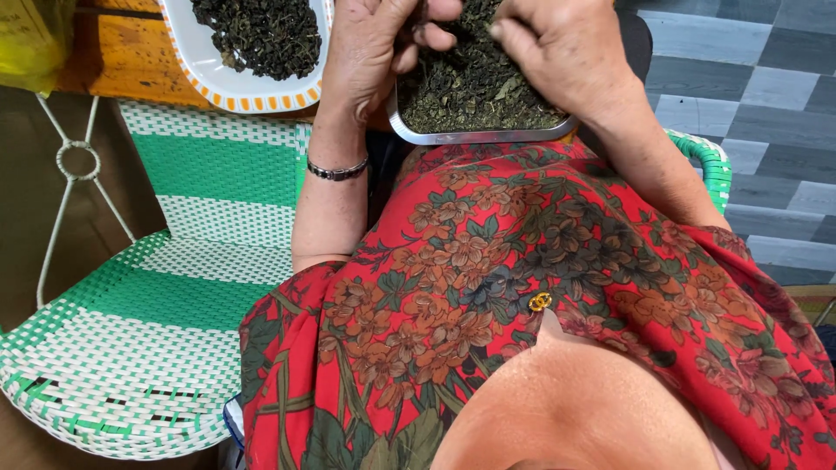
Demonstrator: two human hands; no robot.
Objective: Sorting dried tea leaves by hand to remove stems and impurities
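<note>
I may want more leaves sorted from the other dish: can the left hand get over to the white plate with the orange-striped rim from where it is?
Probably yes. The left hand is at the metal tray of dried leaves, and the white plate lies just beside it on the wooden table, with nothing visible between them.

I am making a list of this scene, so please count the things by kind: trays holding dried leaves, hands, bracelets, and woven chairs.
Trays holding dried leaves: 2, a metal tray and a white tray with orange rim
Hands: 2, left hand and right hand, both in the metal tray's leaves
Bracelets: 1, bracelet
Woven chairs: 1, green and white chair
Total: 6
</note>
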